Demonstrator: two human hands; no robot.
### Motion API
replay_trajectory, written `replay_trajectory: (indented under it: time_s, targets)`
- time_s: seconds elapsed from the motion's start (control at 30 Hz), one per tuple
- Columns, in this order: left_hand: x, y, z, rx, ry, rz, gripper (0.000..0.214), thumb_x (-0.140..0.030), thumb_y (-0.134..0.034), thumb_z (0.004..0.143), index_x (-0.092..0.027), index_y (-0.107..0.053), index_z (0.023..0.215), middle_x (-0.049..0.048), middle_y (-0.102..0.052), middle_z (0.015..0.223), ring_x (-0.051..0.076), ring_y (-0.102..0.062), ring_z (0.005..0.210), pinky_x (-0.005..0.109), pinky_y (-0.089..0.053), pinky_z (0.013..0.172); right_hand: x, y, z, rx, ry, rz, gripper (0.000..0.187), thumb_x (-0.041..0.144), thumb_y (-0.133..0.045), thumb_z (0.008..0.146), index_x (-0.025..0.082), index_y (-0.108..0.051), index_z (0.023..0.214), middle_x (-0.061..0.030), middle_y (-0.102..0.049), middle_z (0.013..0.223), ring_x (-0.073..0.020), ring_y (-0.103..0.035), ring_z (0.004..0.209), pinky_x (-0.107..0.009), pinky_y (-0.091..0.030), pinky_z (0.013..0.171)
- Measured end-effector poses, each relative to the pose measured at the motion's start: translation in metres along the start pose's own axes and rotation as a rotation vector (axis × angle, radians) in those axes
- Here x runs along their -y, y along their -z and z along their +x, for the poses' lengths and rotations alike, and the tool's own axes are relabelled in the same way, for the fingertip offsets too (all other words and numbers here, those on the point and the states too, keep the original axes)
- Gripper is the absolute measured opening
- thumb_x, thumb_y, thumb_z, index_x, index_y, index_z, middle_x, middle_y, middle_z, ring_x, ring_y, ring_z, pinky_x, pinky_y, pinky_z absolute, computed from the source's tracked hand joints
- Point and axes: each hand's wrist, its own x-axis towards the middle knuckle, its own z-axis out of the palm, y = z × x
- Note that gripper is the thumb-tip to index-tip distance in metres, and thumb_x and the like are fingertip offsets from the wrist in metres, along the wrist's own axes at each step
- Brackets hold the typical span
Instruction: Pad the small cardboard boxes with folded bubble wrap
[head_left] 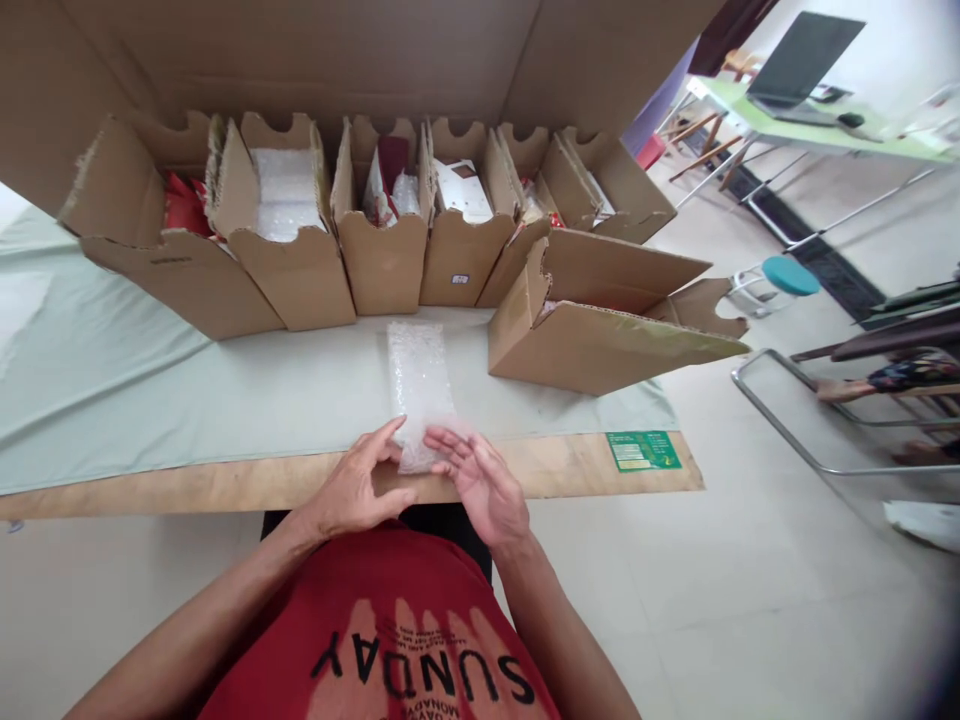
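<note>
A flat sleeve of clear bubble wrap (420, 375) lies on the pale green cloth, its near end reaching the bare wooden table edge. My left hand (365, 482) is at the near left side of the sleeve, thumb and fingers spread apart. On the opposite side, my right hand (486, 480) is turned partly palm up with its fingers loosely stretched, slightly blurred over the wrap's near right corner. Neither hand grips the sleeve; whether the left fingertips touch it is hard to tell.
Several cardboard bins stand in a row behind, including one with bubble wrap sheets (285, 190) and one with a white box (463, 190). An angled cardboard bin (592, 345) sits at right. A green card (643, 451) lies on the wooden edge (555, 470). Another person's foot (844, 390) shows far right.
</note>
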Motion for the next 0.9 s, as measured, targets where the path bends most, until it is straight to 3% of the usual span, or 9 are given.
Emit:
replay_trajectory:
  time_s: [0.13,0.23,0.37,0.47,0.53,0.63,0.77,0.83,0.9]
  targets:
    - [-0.002,-0.024,0.008,-0.285,0.035,0.121,0.054,-0.025,-0.05,0.097,-0.019,-0.043,0.151,0.0007,-0.067,0.078,0.02,-0.065,0.082,0.041,-0.051,0.091,-0.004,-0.004,0.023,-0.024,-0.052,-0.022,0.083,0.044,-0.072,0.087,0.031,-0.031,0.157,-0.0107,-0.069,0.132,-0.0258,-0.067,0.12,-0.039,-0.06,0.085]
    - [-0.003,-0.033,0.006,-0.396,-0.039,0.323,0.049,-0.02,-0.053,0.096,-0.022,-0.051,0.145,0.0028,-0.066,0.079,0.023,-0.061,0.083,0.042,-0.049,0.087,-0.006,-0.003,0.022,0.001,-0.038,-0.073,0.084,0.041,-0.073,0.087,0.033,-0.03,0.159,-0.0097,-0.066,0.136,-0.0244,-0.066,0.122,-0.04,-0.06,0.09]
    - [-0.003,-0.032,0.002,-0.392,-0.029,0.542,0.048,-0.021,-0.058,0.094,-0.022,-0.056,0.142,0.0118,-0.066,0.104,0.028,-0.06,0.096,0.045,-0.048,0.088,-0.001,0.003,0.01,0.07,0.04,-0.264,0.062,0.04,-0.067,0.092,0.03,-0.047,0.15,-0.011,-0.062,0.143,-0.0263,-0.063,0.127,-0.044,-0.06,0.095]
    - [0.0,-0.029,0.003,-0.38,-0.056,0.623,0.045,-0.021,-0.061,0.092,-0.024,-0.061,0.136,0.0165,-0.058,0.127,0.032,-0.057,0.111,0.05,-0.049,0.095,0.006,0.013,0.003,0.129,0.287,-0.749,0.047,0.029,-0.062,0.094,0.029,-0.059,0.141,-0.0098,-0.062,0.145,-0.028,-0.057,0.135,-0.052,-0.051,0.109]
    - [0.001,-0.026,0.006,-0.356,-0.079,0.638,0.041,-0.019,-0.062,0.091,-0.024,-0.063,0.131,0.0173,-0.055,0.133,0.033,-0.056,0.117,0.051,-0.05,0.098,0.008,0.022,0.004,0.195,0.477,-1.111,0.05,0.018,-0.062,0.089,0.029,-0.062,0.138,-0.0092,-0.059,0.148,-0.0306,-0.048,0.143,-0.057,-0.043,0.116]
    - [-0.001,-0.018,0.01,-0.332,-0.108,0.632,0.034,-0.02,-0.062,0.092,-0.021,-0.066,0.126,0.0192,-0.052,0.14,0.035,-0.053,0.125,0.054,-0.049,0.101,0.006,0.032,0.012,0.264,0.6,-1.42,0.044,0.012,-0.058,0.09,0.025,-0.068,0.13,-0.012,-0.061,0.146,-0.0347,-0.048,0.143,-0.061,-0.045,0.109]
    - [-0.008,-0.002,0.004,-0.241,-0.274,0.57,0.039,-0.031,-0.068,0.09,-0.018,-0.065,0.127,0.0218,-0.044,0.155,0.039,-0.042,0.141,0.057,-0.043,0.111,0.004,0.029,0.017,0.229,0.671,-1.456,0.028,0.017,-0.052,0.1,0.026,-0.073,0.116,-0.0103,-0.072,0.129,-0.032,-0.058,0.132,-0.055,-0.048,0.102]
    - [-0.01,0.003,-0.003,-0.17,-0.359,0.529,0.032,-0.029,-0.069,0.09,-0.02,-0.068,0.121,0.0182,-0.055,0.148,0.038,-0.045,0.14,0.056,-0.041,0.112,0.007,0.023,0.014,0.254,0.667,-1.411,0.025,0.021,-0.051,0.102,0.026,-0.073,0.113,-0.0092,-0.077,0.117,-0.0292,-0.067,0.117,-0.05,-0.05,0.097]
    - [-0.008,0.004,-0.008,-0.169,-0.378,0.474,0.019,-0.02,-0.064,0.092,-0.022,-0.07,0.11,0.0125,-0.07,0.128,0.033,-0.056,0.13,0.052,-0.044,0.108,0.011,0.018,0.011,0.269,0.613,-1.344,0.024,0.026,-0.051,0.103,0.025,-0.074,0.109,-0.0077,-0.079,0.104,-0.0259,-0.071,0.099,-0.045,-0.052,0.091]
